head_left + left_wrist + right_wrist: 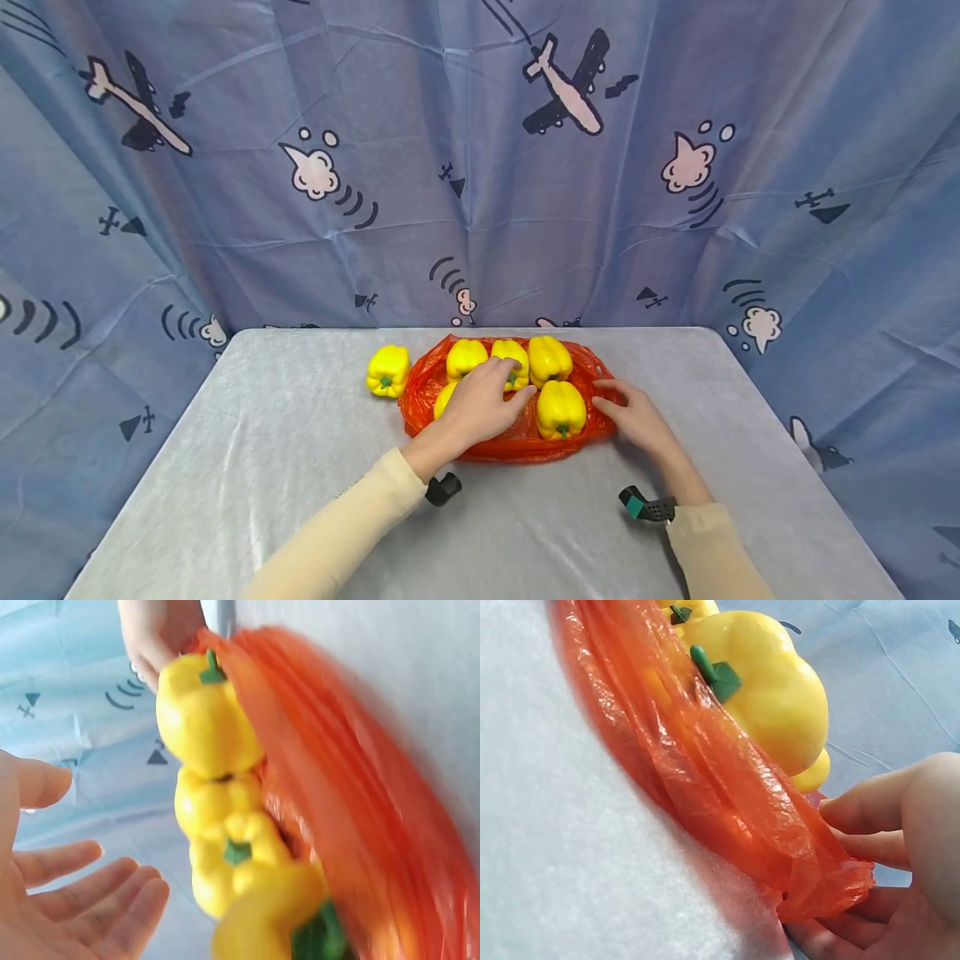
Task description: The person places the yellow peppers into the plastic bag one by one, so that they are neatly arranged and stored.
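Observation:
A red plastic bag [517, 450] lies spread on the table with its mouth up, several yellow bell peppers [561, 408] inside it. My left hand [483, 402] hovers above the bag's left part, partly covering some peppers. In the left wrist view its fingers [127, 907] are spread and loosely bent, holding nothing. At the bag's right end, my right hand [633, 412] holds the edge, with fingers and thumb around the crumpled plastic [829, 889]. Another yellow bell pepper [388, 371] sits on the table just left of the bag.
A light grey cloth covers the table [225, 483]. Behind it hangs a blue curtain [465, 150] printed with planes, close to the table's back edge. A dark band [648, 507] is on the right wrist, and a black device [444, 489] shows by the left wrist.

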Available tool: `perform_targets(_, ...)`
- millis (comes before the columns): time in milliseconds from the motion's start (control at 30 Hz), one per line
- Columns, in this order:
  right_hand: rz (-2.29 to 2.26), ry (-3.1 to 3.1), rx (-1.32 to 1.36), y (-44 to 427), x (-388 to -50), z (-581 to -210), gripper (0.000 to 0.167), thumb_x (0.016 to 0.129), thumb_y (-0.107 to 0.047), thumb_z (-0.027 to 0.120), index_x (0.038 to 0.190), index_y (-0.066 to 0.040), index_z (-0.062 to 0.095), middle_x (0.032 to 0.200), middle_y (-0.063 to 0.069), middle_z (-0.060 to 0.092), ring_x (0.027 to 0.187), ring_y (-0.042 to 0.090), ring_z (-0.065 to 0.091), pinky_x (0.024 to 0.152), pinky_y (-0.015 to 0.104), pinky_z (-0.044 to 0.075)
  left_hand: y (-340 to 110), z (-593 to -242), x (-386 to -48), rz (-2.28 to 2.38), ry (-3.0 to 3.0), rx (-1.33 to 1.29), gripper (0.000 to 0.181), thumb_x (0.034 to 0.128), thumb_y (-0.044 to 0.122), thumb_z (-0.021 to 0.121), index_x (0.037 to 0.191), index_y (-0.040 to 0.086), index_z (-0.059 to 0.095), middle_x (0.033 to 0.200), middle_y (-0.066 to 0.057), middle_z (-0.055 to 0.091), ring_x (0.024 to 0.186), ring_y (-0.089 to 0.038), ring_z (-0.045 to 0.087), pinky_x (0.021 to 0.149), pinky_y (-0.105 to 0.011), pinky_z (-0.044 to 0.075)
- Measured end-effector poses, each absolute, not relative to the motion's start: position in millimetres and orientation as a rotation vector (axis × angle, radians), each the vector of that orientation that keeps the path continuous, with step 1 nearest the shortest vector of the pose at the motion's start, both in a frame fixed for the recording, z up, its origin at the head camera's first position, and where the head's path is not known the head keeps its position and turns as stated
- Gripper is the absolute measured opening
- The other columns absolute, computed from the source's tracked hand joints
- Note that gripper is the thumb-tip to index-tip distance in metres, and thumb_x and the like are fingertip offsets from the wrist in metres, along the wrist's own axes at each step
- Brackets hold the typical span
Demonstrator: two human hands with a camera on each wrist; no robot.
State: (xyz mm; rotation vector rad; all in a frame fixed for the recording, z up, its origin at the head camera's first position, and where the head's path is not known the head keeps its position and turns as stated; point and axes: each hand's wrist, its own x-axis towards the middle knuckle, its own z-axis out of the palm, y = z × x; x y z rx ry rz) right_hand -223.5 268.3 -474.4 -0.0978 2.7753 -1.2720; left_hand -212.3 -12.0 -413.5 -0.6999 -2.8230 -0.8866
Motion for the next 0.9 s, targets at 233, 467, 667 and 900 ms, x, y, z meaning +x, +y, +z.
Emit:
perform_targets(233,-1.273,2.774,-0.095,268,-223,-475,0.046,0.103,-0.024,0.057,0.141,0.001,0.053,0.149,0.031,0.044,0.142,0.049,0.033,0.116,0.066,0.023,-37,-408,-219,-0.903,-2.792,-0.664,0.046,0.1009,0.038,0.060,0.131,0.004,0.062,0.123,-0.011,0.065,0.107,-0.024,0.061,0.093,-0.043,0.053)
perform_targets(467,-1.280,2.789,-0.102,268,-224,-475,0.045,0.103,-0.023,0.058,0.140,0.002,0.054,0.148,0.031,0.045,0.141,0.049,0.034,0.116,0.066,0.023,-65,-405,-230,-0.851,-2.742,-0.621,0.041,0.0999,0.034,0.063,0.129,0.005,0.064,0.124,-0.009,0.065,0.115,-0.028,0.062,0.097,-0.045,0.051)
perform_targets(667,-1.275,2.789,-0.106,268,-223,-476,0.045,0.103,-0.023,0.058,0.140,0.002,0.054,0.148,0.031,0.045,0.141,0.050,0.034,0.115,0.066,0.023,-86,-405,-236,-0.865,-2.725,-0.571,0.041,0.1001,0.032,0.062,0.132,0.006,0.064,0.131,-0.011,0.064,0.122,-0.029,0.059,0.102,-0.048,0.049)
perform_targets(900,-1.266,2.777,-0.076,266,-222,-474,0.046,0.103,-0.024,0.057,0.141,0.002,0.053,0.150,0.031,0.043,0.142,0.050,0.032,0.115,0.067,0.023,-111,-411,-239,-0.844,-2.710,-0.533,0.040,0.0996,0.031,0.063,0.130,0.005,0.064,0.128,-0.013,0.064,0.120,-0.030,0.060,0.102,-0.048,0.049)
